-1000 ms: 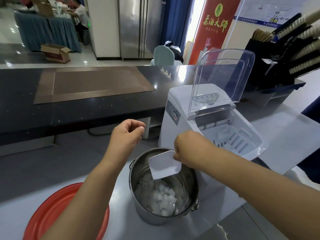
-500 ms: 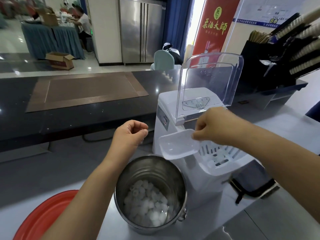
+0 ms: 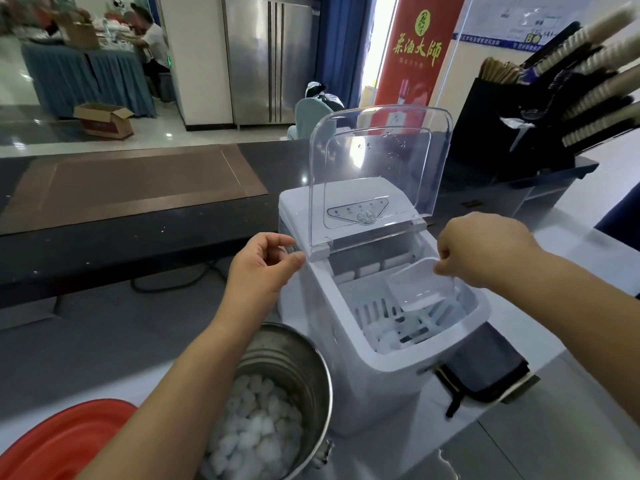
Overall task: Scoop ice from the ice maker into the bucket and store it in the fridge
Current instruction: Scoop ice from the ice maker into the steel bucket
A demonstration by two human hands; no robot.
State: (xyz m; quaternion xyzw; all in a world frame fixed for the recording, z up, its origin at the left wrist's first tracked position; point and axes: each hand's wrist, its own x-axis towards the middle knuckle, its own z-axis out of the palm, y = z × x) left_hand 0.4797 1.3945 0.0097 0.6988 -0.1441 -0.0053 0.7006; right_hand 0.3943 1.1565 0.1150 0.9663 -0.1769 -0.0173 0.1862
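Now the right hand (image 3: pixel 485 251) pinches the scoop (image 3: pixel 420 285) inside the ice maker (image 3: pixel 363 382), left hand (image 3: pixel 263 268) loosely curled, empty; next, dig under the ice (image 3: pixel 384 337).

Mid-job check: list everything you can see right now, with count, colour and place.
ice maker: one, white, centre of the grey worktop
lid: one, clear, raised open on the ice maker
scoop: one, clear, over the ice maker's basket
bucket: one, steel, front left of the ice maker
ice: many pieces, white, in the bucket and the basket
basin: one, red, bottom left corner
fridge: one, steel, far background
mat: one, brown, on the dark counter
pouch: one, dark, right of the ice maker
left hand: one, beside the lid's left corner, contact unclear
right hand: one, pinching the scoop
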